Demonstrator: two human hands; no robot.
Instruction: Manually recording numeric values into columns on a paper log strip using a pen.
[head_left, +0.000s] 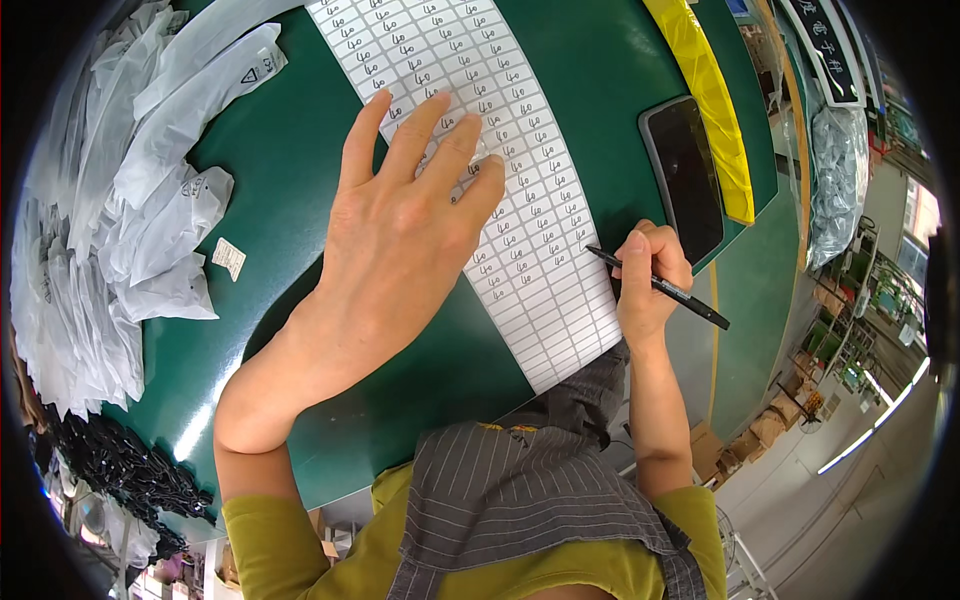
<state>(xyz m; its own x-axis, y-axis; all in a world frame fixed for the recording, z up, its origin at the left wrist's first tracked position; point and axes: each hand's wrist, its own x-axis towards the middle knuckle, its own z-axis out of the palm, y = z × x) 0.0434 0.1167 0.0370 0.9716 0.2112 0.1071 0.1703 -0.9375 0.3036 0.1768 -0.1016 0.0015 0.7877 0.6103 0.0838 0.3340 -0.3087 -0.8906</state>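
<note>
A long white label sheet (pixel 560 340), divided into small cells in several columns, runs across the green table. Handwritten marks fill its upper cells, while the cells at the near end are blank. My left hand (pixel 405 220) lies on the sheet with its fingers spread, holding nothing. In my right hand (pixel 650 270) a black pen (pixel 690 302) is gripped between thumb and fingers. Its tip is at the sheet's right edge, beside the last marked rows.
White plastic bags (pixel 110 200) are heaped at the left, near a small paper scrap (pixel 228 258). Black bundled items (pixel 120 465) lie at the lower left. On the right are a dark smartphone (pixel 685 170) and a yellow strip (pixel 715 110) along the table's (pixel 400 430) edge.
</note>
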